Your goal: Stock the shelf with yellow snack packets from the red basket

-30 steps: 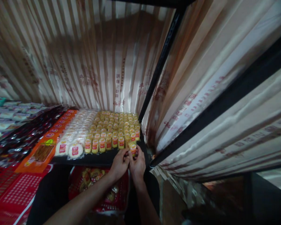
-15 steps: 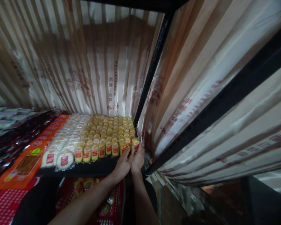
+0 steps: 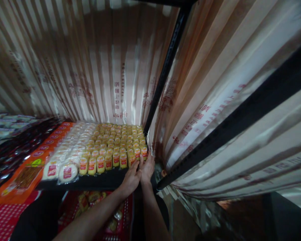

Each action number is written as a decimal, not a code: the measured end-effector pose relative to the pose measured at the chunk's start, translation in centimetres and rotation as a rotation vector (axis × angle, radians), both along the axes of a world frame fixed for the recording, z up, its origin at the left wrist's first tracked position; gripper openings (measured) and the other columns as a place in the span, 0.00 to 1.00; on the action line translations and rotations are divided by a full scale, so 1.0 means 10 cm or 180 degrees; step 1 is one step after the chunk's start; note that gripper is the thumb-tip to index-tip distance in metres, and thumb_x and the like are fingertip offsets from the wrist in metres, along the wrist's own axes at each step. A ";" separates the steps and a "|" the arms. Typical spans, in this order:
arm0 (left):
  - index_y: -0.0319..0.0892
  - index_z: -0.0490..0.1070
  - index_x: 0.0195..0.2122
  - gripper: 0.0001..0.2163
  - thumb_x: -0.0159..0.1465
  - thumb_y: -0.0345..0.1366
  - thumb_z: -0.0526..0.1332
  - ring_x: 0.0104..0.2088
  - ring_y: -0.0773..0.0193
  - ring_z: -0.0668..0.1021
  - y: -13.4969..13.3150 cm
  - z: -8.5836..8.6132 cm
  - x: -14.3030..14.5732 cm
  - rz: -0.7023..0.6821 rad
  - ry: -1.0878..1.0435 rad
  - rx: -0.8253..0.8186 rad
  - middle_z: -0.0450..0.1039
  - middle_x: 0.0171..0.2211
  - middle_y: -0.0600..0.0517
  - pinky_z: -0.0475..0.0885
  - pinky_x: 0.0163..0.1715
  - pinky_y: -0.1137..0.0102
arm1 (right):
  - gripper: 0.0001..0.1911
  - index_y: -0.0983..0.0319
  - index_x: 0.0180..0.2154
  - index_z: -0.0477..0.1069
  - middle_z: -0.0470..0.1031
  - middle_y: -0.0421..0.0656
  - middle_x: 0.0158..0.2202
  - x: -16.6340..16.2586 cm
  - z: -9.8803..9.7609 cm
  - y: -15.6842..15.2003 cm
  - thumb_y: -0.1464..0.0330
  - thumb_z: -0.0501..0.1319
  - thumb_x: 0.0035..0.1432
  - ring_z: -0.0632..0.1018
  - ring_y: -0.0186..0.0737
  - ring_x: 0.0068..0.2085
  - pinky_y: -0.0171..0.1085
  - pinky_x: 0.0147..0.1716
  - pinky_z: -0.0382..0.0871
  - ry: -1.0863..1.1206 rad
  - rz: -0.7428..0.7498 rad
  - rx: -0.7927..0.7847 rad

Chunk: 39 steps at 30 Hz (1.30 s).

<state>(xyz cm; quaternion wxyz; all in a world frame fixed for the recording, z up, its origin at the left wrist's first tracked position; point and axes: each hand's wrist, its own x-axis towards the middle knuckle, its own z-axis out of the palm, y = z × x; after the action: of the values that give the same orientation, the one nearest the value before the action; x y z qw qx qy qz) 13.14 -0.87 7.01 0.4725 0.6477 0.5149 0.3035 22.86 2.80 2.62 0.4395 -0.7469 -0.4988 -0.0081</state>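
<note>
Small yellow packaged cakes (image 3: 108, 162) with red labels stand in tight rows on a dark shelf. At the right end of the front row is one packaged cake (image 3: 143, 152), its lower part hidden by my fingers. My right hand (image 3: 147, 170) is closed along its right side and front. From the left, my left hand (image 3: 132, 176) reaches in, fingers bent, with a fingertip against the same cake and the others close to the neighbouring ones. Below my forearms, a red basket (image 3: 130, 214) holds several loose yellow packets (image 3: 83, 203).
White round packaged cakes (image 3: 68, 171) and an orange snack pack (image 3: 27, 177) lie left of the yellow rows. Dark shiny packets (image 3: 17, 150) are farther left. A black metal post (image 3: 163, 75) and slanted bar (image 3: 215, 140) stand at right, before pleated printed curtains (image 3: 100, 73).
The cake at the row's end was tilted between my hands and now stands more upright, lined up with its neighbours. My hands stay in nearly the same place. The view has shifted slightly.
</note>
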 end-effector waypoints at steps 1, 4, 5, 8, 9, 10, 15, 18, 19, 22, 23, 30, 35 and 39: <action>0.31 0.59 0.58 0.24 0.60 0.32 0.51 0.62 0.58 0.58 0.00 -0.01 0.00 0.0023 -0.0009 -0.0011 0.54 0.62 0.41 0.49 0.62 0.64 | 0.30 0.71 0.55 0.60 0.68 0.57 0.48 0.00 0.00 -0.01 0.55 0.43 0.61 0.68 0.51 0.50 0.46 0.48 0.62 0.0020 0.0022 0.0025; 0.33 0.61 0.57 0.23 0.60 0.32 0.51 0.61 0.60 0.59 0.01 -0.05 -0.01 0.0078 -0.0036 -0.0019 0.57 0.61 0.43 0.50 0.62 0.65 | 0.28 0.69 0.55 0.60 0.68 0.56 0.48 0.00 -0.02 -0.04 0.59 0.42 0.62 0.68 0.49 0.50 0.46 0.49 0.61 0.0066 0.0132 0.0057; 0.34 0.62 0.56 0.22 0.60 0.33 0.51 0.61 0.60 0.60 0.01 -0.06 -0.01 0.0088 -0.0045 -0.0008 0.57 0.60 0.43 0.50 0.62 0.65 | 0.28 0.69 0.55 0.61 0.68 0.57 0.48 0.00 -0.03 -0.05 0.60 0.41 0.62 0.68 0.49 0.50 0.46 0.49 0.62 0.0079 0.0180 0.0056; 0.35 0.63 0.56 0.22 0.60 0.32 0.52 0.61 0.60 0.60 0.01 -0.09 -0.02 0.0094 -0.0012 0.0020 0.58 0.60 0.44 0.51 0.62 0.65 | 0.27 0.69 0.55 0.62 0.69 0.56 0.48 0.00 -0.07 -0.06 0.61 0.41 0.62 0.69 0.48 0.49 0.45 0.48 0.63 0.0071 0.0248 0.0051; 0.35 0.63 0.56 0.22 0.60 0.32 0.52 0.61 0.60 0.60 0.00 -0.10 -0.02 0.0092 0.0015 0.0028 0.58 0.60 0.43 0.51 0.62 0.64 | 0.26 0.68 0.55 0.62 0.69 0.55 0.48 0.00 -0.09 -0.06 0.62 0.42 0.61 0.69 0.48 0.49 0.45 0.48 0.62 0.0049 0.0235 0.0054; 0.34 0.63 0.56 0.22 0.60 0.32 0.52 0.61 0.60 0.60 0.00 -0.10 -0.03 0.0086 0.0040 0.0033 0.58 0.60 0.43 0.51 0.62 0.64 | 0.26 0.67 0.55 0.62 0.70 0.54 0.48 0.00 -0.10 -0.06 0.62 0.42 0.61 0.69 0.47 0.49 0.45 0.49 0.62 0.0026 0.0210 0.0058; 0.34 0.64 0.55 0.21 0.60 0.33 0.51 0.60 0.60 0.62 -0.01 -0.11 -0.03 0.0112 0.0147 0.0023 0.59 0.59 0.42 0.53 0.61 0.65 | 0.26 0.68 0.54 0.63 0.71 0.54 0.44 0.01 -0.12 -0.05 0.61 0.42 0.61 0.70 0.48 0.47 0.46 0.48 0.62 -0.0041 0.0151 0.0036; 0.34 0.65 0.54 0.21 0.60 0.34 0.51 0.60 0.59 0.62 -0.03 -0.11 -0.03 0.0108 0.0178 0.0031 0.61 0.58 0.42 0.54 0.61 0.65 | 0.26 0.68 0.53 0.63 0.70 0.55 0.45 0.01 -0.10 -0.06 0.60 0.42 0.62 0.69 0.49 0.47 0.46 0.47 0.62 -0.0057 0.0138 0.0011; 0.35 0.65 0.54 0.21 0.60 0.34 0.51 0.60 0.59 0.63 -0.04 -0.11 -0.03 0.0115 0.0161 0.0043 0.62 0.58 0.43 0.54 0.60 0.65 | 0.27 0.68 0.53 0.64 0.70 0.56 0.45 0.01 -0.10 -0.06 0.59 0.42 0.62 0.69 0.49 0.48 0.46 0.47 0.62 -0.0052 0.0108 0.0008; 0.38 0.67 0.52 0.19 0.59 0.33 0.52 0.59 0.59 0.64 -0.07 -0.11 -0.03 0.0161 0.0094 0.0094 0.64 0.57 0.44 0.56 0.60 0.64 | 0.28 0.70 0.53 0.63 0.69 0.58 0.46 0.00 -0.10 -0.07 0.58 0.42 0.61 0.68 0.51 0.49 0.47 0.48 0.61 -0.0001 0.0029 0.0043; 0.37 0.68 0.52 0.19 0.59 0.33 0.52 0.59 0.59 0.64 -0.08 -0.10 -0.04 0.0163 0.0090 0.0111 0.64 0.56 0.44 0.57 0.59 0.64 | 0.29 0.70 0.54 0.62 0.69 0.58 0.47 0.00 -0.10 -0.07 0.58 0.42 0.61 0.68 0.51 0.49 0.48 0.48 0.61 0.0013 0.0045 0.0060; 0.37 0.70 0.48 0.17 0.59 0.34 0.51 0.56 0.59 0.67 -0.15 -0.05 -0.08 0.0129 0.0054 0.0265 0.67 0.54 0.42 0.59 0.58 0.66 | 0.28 0.68 0.55 0.60 0.65 0.56 0.52 -0.01 -0.11 -0.15 0.58 0.43 0.61 0.67 0.49 0.52 0.48 0.50 0.60 0.0083 0.0139 0.0068; 0.41 0.72 0.42 0.14 0.60 0.33 0.49 0.43 0.63 0.75 -0.33 -0.02 -0.21 0.0061 -0.0200 0.0297 0.74 0.43 0.48 0.69 0.44 0.71 | 0.27 0.69 0.54 0.61 0.65 0.57 0.53 -0.11 0.01 -0.42 0.59 0.44 0.61 0.66 0.49 0.54 0.46 0.49 0.62 0.0215 0.0164 0.0114; 0.41 0.73 0.36 0.13 0.60 0.32 0.48 0.35 0.65 0.76 -0.53 -0.09 -0.43 -0.0034 -0.0208 0.0266 0.76 0.34 0.50 0.69 0.38 0.73 | 0.22 0.67 0.50 0.63 0.70 0.54 0.45 -0.34 0.02 -0.80 0.62 0.44 0.62 0.71 0.44 0.47 0.42 0.44 0.66 0.0523 0.0324 0.0330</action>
<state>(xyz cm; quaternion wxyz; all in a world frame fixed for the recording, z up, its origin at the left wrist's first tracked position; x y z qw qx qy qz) 8.84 -6.17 6.15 0.4632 0.6593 0.4826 0.3432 19.44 -5.21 2.81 0.5169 -0.6950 -0.4973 0.0496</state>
